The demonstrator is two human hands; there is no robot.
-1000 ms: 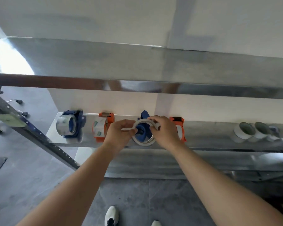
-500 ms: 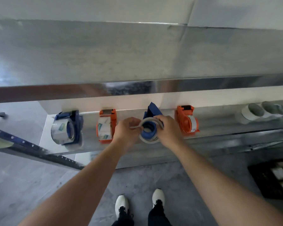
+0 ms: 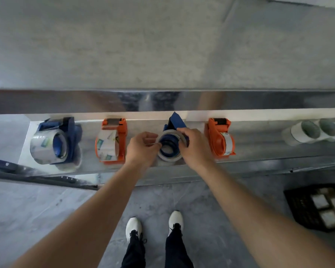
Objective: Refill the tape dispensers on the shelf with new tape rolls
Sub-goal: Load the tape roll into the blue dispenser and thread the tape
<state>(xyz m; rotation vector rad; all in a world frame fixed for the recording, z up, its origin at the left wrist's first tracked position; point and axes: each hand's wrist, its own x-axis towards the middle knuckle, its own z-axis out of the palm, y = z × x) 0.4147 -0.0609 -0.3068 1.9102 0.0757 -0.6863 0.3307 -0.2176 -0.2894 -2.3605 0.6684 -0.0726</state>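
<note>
Several tape dispensers stand in a row on a metal shelf (image 3: 259, 151). A clear tape roll (image 3: 169, 156) sits around the hub of a blue dispenser (image 3: 175, 122) in the middle. My right hand (image 3: 193, 147) grips the roll's right side. My left hand (image 3: 143, 147) pinches the roll's left edge, where a thin strip of tape shows. Left of them stand an orange dispenser (image 3: 112, 141) and a blue dispenser (image 3: 54, 141), both loaded. Another orange dispenser (image 3: 219, 139) stands to the right.
Spare white tape rolls (image 3: 306, 132) lie at the shelf's right end. A wide upper shelf (image 3: 162, 45) overhangs the row. A black crate (image 3: 319, 206) sits on the floor at right. A dark rail (image 3: 37, 176) slants at lower left. My shoes (image 3: 153, 223) are below.
The camera has tilted down and drawn closer, so the shelf row looks larger and higher. Both hands stay on the roll at the middle blue dispenser, which now sits lower on the hub.
</note>
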